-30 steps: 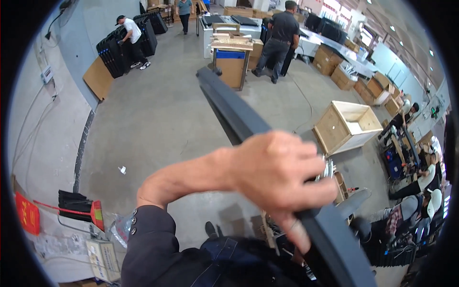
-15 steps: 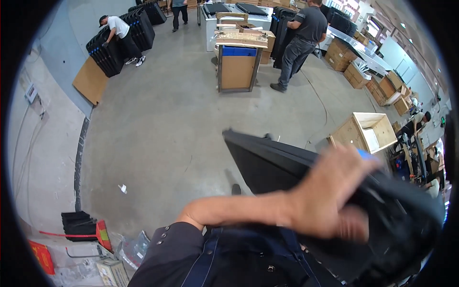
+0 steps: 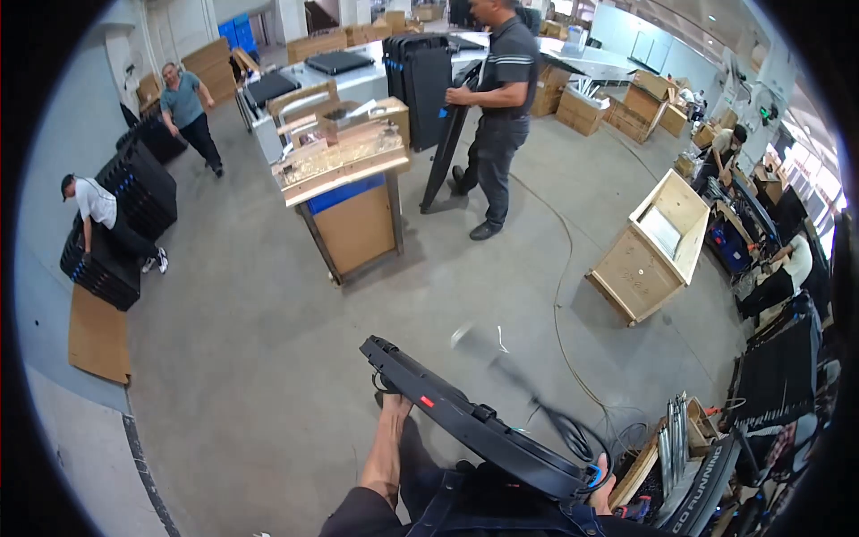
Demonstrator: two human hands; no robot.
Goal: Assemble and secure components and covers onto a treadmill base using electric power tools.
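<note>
A long, flat black treadmill (image 3: 483,430) with a small red mark on its side is held tilted on edge in front of my body. Its far end points up to the left. My left hand (image 3: 395,404) grips it from below near that end, the fingers mostly hidden behind it. At the near right end, my right hand (image 3: 603,485) is closed round the edge beside a blue piece (image 3: 593,475). A looped black cable (image 3: 573,434) hangs along the far side of the treadmill, its outer stretch smeared by motion.
Ahead stands a workbench (image 3: 344,161); beside it a person (image 3: 501,116) holds a black panel upright. An open wooden crate (image 3: 649,251) is at the right. Metal tubes (image 3: 673,443) and dark frames lie close on my right. A hose (image 3: 559,295) crosses the floor.
My view has turned to the right. The treadmill has swung from my right side to across my front. My left hand has gone from over it to beneath its far end.
</note>
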